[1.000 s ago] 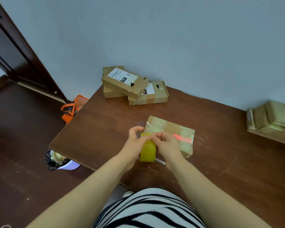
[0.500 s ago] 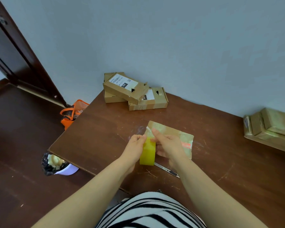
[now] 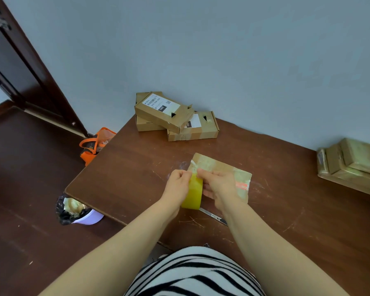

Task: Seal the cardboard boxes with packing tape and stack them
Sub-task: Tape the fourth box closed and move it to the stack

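A brown wooden bench [image 3: 286, 210] stands against a pale wall. At its far corner lies a loose pile of three boxes [image 3: 158, 116], the top one askew across the other two. At the right edge sits a second heap of taped boxes [image 3: 350, 165], shiny with tape. A cutter [image 3: 214, 216] lies on the bench just behind the right wrist, partly hidden by it. On the floor to the left are an orange bag [image 3: 92, 146] and a bin [image 3: 77, 210] with a black liner.

In the middle of the bench lies a flat box [image 3: 222, 167]. A yellow roll of tape [image 3: 193, 194] stands on edge at its near left corner. The left hand [image 3: 176, 185] grips the roll with curled fingers. The right hand [image 3: 219, 185] pinches at the roll's top and covers part of the box.

The top box of the pile carries a white label with a barcode and a black patch that seems to read 060; the rest is too small to read. A red mark on the middle box is blurred.
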Motion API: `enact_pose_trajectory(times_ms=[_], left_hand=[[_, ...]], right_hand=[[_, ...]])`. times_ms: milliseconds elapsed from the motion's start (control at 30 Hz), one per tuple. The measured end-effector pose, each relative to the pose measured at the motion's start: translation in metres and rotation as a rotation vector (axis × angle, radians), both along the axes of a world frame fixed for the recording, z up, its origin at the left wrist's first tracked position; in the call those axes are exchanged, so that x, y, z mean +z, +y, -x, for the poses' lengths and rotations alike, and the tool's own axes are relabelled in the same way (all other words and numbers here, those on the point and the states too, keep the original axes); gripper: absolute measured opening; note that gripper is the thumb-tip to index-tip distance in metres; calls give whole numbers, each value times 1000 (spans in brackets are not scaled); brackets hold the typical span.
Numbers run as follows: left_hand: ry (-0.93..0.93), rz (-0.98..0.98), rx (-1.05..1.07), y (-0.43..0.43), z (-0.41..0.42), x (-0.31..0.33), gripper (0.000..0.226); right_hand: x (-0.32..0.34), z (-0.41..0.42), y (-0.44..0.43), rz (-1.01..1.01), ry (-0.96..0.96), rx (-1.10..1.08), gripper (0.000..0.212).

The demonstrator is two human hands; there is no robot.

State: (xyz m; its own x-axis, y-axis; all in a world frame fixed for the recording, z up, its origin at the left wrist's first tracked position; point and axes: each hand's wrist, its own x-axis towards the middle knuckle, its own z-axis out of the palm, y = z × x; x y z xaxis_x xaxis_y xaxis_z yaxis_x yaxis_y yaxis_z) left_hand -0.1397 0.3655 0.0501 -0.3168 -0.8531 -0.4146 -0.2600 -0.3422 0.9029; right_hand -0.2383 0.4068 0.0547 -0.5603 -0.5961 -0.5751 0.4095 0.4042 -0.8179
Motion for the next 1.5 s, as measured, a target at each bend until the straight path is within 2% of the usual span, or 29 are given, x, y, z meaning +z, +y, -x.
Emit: enact_pose_trajectory(times_ms=[267,367,533,633,867,1100,1333,1433,1467,1500], left_hand=[[-17,25,111,1,4,2,19],[-22,29,128,-1,3,3,16],[10,16,122,-4,-2,0,30],[49,3,124,-6,-7,-2,33],[1,-9,113,-10,-21,-13,36],[62,20,131,-23,-28,-17,36],[62,70,65,-43,-33,-16,37],[94,46,73,-50,-32,-14,37],[107,38,83,-52,-32,-14,36],[120,27,94,-54,-31,-13,35]], right_hand=[[-4,-10,-8,-59,140,0,42],[-2,-14,-7,-40,204,28,31],[-3,-13,-5,-30,287,61,15],[-2,-12,-6,-30,224,51,23],[-1,-17,-13,-70,7,79,16],[-6,-25,-26,-52,29,44,22],[-7,-33,-39,-10,-15,-58,21],[-3,-37,-42,20,-20,-86,14],[-1,-38,-43,28,-24,-115,21],[0,-36,-44,25,-40,-150,38]])
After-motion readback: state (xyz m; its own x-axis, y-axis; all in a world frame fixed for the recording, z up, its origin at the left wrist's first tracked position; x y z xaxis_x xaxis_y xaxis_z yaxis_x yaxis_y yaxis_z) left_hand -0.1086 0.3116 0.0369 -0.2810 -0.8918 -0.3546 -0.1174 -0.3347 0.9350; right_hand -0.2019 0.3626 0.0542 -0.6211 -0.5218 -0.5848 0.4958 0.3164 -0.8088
